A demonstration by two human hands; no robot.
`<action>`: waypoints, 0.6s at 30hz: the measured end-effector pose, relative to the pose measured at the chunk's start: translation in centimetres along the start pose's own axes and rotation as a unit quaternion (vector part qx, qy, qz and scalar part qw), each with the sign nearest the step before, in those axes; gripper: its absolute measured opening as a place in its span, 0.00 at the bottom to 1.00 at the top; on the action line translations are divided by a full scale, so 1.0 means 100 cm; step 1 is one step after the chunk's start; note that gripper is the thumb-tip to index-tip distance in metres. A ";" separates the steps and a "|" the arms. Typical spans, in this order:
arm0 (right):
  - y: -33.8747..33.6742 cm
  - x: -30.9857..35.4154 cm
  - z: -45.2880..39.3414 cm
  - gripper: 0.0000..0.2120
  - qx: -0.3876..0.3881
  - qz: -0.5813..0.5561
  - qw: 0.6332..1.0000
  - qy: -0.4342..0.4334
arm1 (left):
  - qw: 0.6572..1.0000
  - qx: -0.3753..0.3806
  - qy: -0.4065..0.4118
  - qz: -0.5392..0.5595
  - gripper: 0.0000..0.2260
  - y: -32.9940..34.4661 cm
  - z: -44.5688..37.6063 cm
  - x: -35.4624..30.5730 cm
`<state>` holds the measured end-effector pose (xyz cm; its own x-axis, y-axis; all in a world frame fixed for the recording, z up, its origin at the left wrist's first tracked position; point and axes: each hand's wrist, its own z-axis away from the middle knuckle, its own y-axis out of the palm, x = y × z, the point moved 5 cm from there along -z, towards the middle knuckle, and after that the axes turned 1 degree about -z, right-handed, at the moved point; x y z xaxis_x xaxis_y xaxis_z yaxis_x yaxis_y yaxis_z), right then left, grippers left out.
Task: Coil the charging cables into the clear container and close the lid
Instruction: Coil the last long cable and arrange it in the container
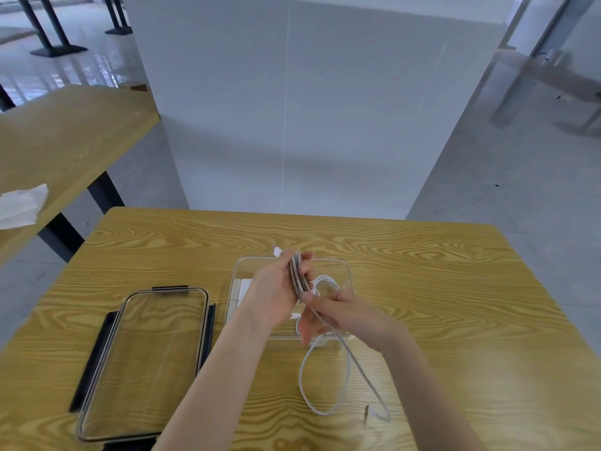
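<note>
My left hand (276,283) hovers over the clear container (348,271) with several loops of a grey-white charging cable (296,275) wrapped around its fingers; a white plug sticks out at the fingertips. My right hand (338,315) pinches the same cable just below the loops. The loose rest of that cable (325,385) hangs down and lies in a big loop on the table in front of the container. Inside the container lies a coiled white cable (325,283) and something flat and white at its left, partly hidden by my left hand.
The clear lid (143,362) with dark clips lies flat on the wooden table (455,304), left of the container. A second wooden table (65,131) with a white cloth (21,206) stands at the far left. A white partition rises behind the table.
</note>
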<state>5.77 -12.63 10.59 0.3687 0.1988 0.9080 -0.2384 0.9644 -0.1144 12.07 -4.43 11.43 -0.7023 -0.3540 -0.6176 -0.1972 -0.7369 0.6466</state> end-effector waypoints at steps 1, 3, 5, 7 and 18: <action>0.002 -0.007 -0.001 0.23 0.016 -0.009 1.000 -0.007 | 1.000 0.004 0.005 0.003 0.17 0.000 0.001 -0.002; 0.004 -0.019 -0.004 0.24 0.028 -0.038 0.999 -0.026 | 1.000 0.013 0.020 -0.002 0.17 0.001 0.004 -0.006; 0.002 -0.032 -0.008 0.25 0.012 -0.045 0.999 -0.023 | 0.999 0.038 0.030 0.003 0.17 0.006 0.010 -0.011; -0.004 -0.047 -0.013 0.27 -0.019 -0.045 0.999 -0.010 | 0.997 0.067 0.034 -0.010 0.17 0.012 0.017 -0.016; -0.038 -0.045 -0.022 0.13 -0.025 0.063 0.994 0.080 | 0.956 0.166 -0.026 -0.241 0.17 0.023 0.041 0.007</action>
<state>7.03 -16.84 6.04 0.4779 0.3405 0.8097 -0.2489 0.9365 -0.2469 8.37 -4.00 14.32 -0.5063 0.0165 -0.8622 -0.7069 -0.5805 0.4040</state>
